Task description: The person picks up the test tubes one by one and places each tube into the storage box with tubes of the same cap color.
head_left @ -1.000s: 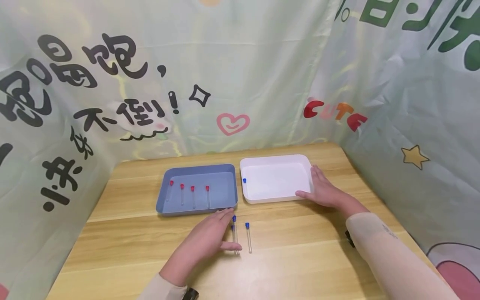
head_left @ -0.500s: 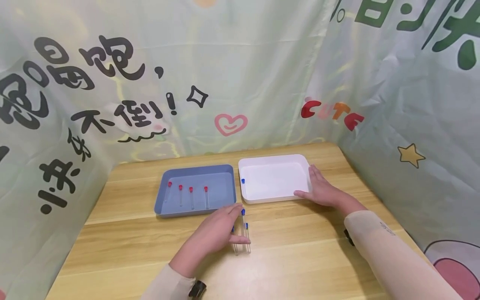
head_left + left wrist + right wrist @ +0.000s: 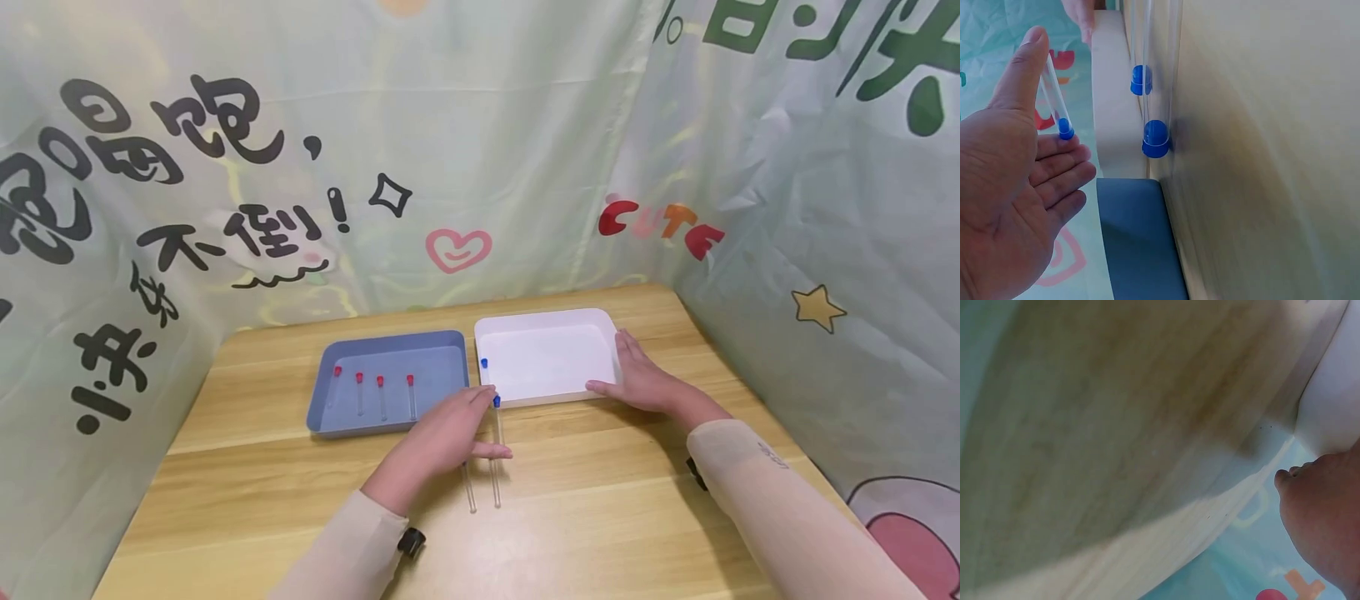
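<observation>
My left hand (image 3: 438, 437) pinches a blue-capped test tube (image 3: 1057, 100) between thumb and index finger, its cap pointing away from me. In the head view the tube is over the table, its cap by the front left corner of the white tray (image 3: 555, 354). Two more blue-capped tubes lie below that hand; their caps (image 3: 1155, 140) show in the left wrist view. At the white tray's front right corner my right hand (image 3: 645, 379) rests, thumb along the front and fingers along the side. Inside that tray, one blue cap (image 3: 484, 363) shows at the left wall.
A blue-grey tray (image 3: 442, 354) stands left of the white one, close beside it. Several red-capped tubes (image 3: 381, 396) lie in it. The wooden table (image 3: 270, 467) is bounded by a printed fabric backdrop (image 3: 525, 150) behind and at both sides.
My left hand has lifted the blue-capped tube from near the other two and carried it forward and right, toward the white tray. The right hand has stayed at the tray's corner.
</observation>
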`<action>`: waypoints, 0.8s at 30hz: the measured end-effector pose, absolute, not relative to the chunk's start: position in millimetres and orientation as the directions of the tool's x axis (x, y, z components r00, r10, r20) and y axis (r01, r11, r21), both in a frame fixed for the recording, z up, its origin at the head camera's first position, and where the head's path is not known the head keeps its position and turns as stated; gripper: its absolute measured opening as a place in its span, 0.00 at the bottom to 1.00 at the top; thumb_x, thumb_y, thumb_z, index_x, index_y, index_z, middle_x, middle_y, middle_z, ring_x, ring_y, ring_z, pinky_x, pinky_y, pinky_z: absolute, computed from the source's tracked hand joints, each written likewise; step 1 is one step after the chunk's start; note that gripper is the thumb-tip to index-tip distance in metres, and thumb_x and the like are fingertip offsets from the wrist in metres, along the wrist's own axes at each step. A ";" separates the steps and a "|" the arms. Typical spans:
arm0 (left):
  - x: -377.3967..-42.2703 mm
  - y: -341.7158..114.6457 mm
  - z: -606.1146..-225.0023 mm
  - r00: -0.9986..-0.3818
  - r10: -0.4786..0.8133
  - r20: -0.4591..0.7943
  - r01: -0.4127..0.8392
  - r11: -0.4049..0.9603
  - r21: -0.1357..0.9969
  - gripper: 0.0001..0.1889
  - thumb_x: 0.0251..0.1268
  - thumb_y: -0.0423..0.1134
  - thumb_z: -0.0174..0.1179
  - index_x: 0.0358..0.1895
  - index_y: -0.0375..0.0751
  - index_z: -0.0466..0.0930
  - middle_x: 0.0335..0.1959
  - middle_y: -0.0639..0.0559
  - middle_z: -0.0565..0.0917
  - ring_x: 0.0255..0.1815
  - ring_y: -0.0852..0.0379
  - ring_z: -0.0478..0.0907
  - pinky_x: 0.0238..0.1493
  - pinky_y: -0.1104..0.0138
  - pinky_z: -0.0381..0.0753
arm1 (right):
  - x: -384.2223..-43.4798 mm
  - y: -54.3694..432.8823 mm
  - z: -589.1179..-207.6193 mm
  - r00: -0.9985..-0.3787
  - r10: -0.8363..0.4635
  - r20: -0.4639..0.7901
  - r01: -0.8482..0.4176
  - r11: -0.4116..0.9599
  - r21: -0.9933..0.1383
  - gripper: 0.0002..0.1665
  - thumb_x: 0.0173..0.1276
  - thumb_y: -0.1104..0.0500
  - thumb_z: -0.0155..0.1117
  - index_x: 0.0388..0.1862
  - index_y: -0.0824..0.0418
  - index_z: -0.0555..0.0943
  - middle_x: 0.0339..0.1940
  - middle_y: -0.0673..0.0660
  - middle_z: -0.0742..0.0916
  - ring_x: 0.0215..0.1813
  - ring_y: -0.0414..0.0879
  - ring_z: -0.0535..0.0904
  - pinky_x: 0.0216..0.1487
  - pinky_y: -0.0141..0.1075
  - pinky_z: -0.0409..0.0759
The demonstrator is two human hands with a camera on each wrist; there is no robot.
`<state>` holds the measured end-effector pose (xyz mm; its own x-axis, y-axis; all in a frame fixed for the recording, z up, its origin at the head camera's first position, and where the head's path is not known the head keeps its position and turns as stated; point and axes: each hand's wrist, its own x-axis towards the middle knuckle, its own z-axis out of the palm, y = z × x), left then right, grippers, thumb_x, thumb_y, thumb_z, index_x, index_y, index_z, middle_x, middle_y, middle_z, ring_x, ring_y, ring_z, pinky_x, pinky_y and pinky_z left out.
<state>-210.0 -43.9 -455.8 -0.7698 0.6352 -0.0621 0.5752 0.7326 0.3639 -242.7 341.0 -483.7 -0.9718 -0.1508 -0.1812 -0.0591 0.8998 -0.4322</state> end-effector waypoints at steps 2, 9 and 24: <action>-214.3 -40.9 -455.9 -0.765 0.640 -0.069 0.577 0.730 0.365 0.57 0.63 0.73 0.68 0.87 0.43 0.59 0.87 0.45 0.67 0.87 0.42 0.65 0.88 0.49 0.67 | -243.3 340.7 -483.2 -0.972 -0.154 -0.180 -0.062 0.898 -0.435 0.80 0.73 0.24 0.63 0.86 0.79 0.31 0.89 0.79 0.38 0.91 0.75 0.35 0.89 0.71 0.44; -229.7 -35.3 -456.5 -0.781 0.618 -0.091 0.548 0.747 0.377 0.57 0.65 0.72 0.68 0.88 0.42 0.58 0.87 0.44 0.66 0.88 0.42 0.64 0.88 0.49 0.66 | -244.9 339.7 -482.4 -0.973 -0.154 -0.173 -0.064 0.896 -0.439 0.80 0.73 0.24 0.63 0.87 0.78 0.32 0.90 0.78 0.39 0.91 0.74 0.35 0.90 0.69 0.45; -250.0 -27.0 -458.0 -0.793 0.604 -0.083 0.524 0.745 0.412 0.55 0.69 0.72 0.64 0.88 0.43 0.57 0.88 0.42 0.64 0.89 0.40 0.61 0.89 0.47 0.63 | -242.2 341.3 -483.9 -0.974 -0.161 -0.160 -0.076 0.895 -0.439 0.79 0.73 0.26 0.65 0.86 0.80 0.33 0.89 0.80 0.40 0.91 0.75 0.37 0.89 0.70 0.46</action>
